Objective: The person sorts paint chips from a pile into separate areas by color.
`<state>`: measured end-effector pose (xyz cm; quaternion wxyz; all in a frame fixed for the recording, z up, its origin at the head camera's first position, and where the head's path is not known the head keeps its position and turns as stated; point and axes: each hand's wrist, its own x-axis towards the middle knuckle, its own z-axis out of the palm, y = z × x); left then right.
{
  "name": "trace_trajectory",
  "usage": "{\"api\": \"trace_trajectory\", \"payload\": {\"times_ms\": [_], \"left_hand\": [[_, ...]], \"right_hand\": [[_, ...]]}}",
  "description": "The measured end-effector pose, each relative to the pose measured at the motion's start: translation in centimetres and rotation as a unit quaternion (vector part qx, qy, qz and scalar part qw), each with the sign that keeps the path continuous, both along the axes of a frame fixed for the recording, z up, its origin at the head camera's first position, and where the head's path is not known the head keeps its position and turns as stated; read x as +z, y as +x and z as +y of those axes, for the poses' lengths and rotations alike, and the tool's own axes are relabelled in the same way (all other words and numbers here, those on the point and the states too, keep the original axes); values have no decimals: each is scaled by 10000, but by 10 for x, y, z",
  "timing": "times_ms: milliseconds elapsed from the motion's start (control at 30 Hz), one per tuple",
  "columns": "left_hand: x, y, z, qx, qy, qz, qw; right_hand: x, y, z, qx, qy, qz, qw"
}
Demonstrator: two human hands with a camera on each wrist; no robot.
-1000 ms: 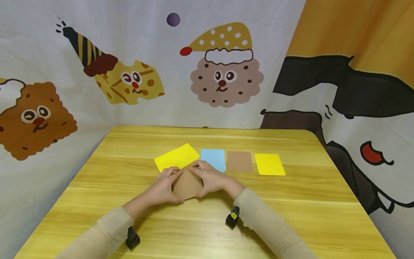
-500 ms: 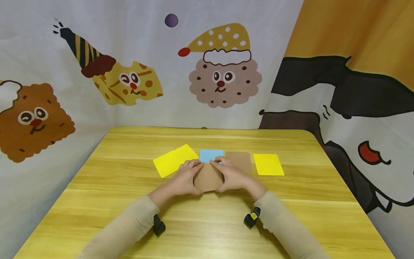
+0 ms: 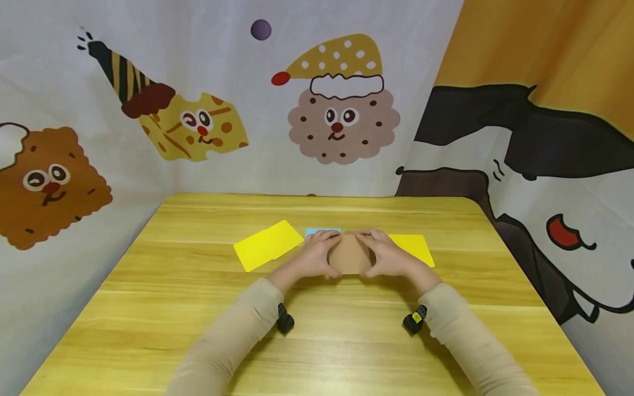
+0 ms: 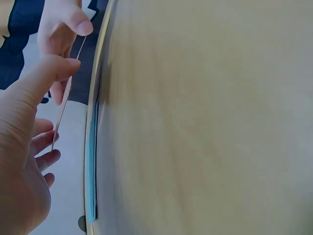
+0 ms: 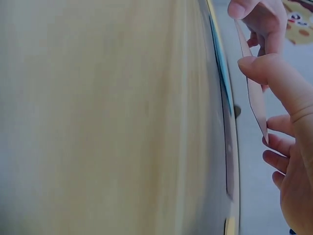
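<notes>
A square brown card [image 3: 349, 254] is held up between both hands. My left hand [image 3: 317, 257] pinches its left side, thumb at the near edge and fingers at the far edge. On the right side my right hand [image 3: 388, 256] grips it the same way. Both wrist views show the held card [image 5: 254, 93] edge-on, raised off the table. Below it in the right wrist view lies another brown card [image 5: 229, 161], hidden from the head view by the hands and the held card. A blue card [image 3: 323, 231] lies behind my left hand, mostly covered.
Yellow card pieces [image 3: 267, 245] lie slanted and overlapping on the left. A yellow card [image 3: 415, 248] lies at the right, partly behind my right hand. The wooden table [image 3: 342, 341] ends at a cartoon-printed curtain [image 3: 208, 176].
Both hands have carried the brown card to the right and away from the body, turning it straighter. It has passed from beside the yellow pieces, across the blue card, to over the other brown card.
</notes>
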<state>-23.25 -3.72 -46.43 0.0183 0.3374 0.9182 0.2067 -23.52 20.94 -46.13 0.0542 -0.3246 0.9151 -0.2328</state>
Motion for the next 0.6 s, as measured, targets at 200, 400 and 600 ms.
{"api": "trace_trajectory", "payload": {"times_ms": [200,400,600], "left_hand": [[0,-12,21,32,-17,-255,9997],[-3,-27,37,24,-173,-262,9995],[-7,-37,46,-31,-181,-430,9989]], "right_hand": [[-4,-10,21,-123,141,-27,9998],[-6,-19,35,-170,144,-133,9997],[-7,-26,45,-298,326,-339,9984]]}}
